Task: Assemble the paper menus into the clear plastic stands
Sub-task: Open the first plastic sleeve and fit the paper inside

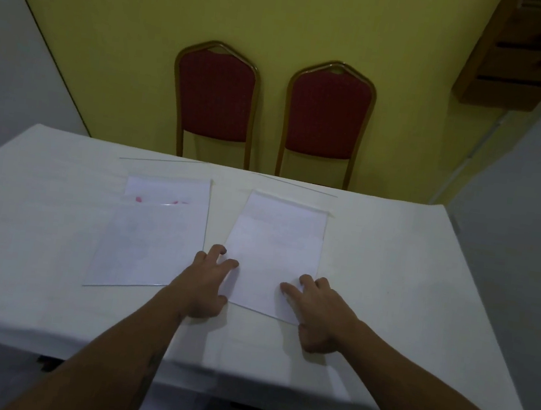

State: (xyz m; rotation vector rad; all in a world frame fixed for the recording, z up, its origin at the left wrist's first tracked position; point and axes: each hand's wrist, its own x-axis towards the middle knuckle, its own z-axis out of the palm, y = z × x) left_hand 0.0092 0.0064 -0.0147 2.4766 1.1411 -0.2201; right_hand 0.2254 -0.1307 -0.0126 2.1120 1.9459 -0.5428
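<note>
Two clear stands lie flat on the white table (390,270). Left hand (205,287) and right hand (319,313), fingers spread apart, press the near corners of the right stand (275,249). Left stand (153,234) sits just beside it, pink print showing near its top.
</note>
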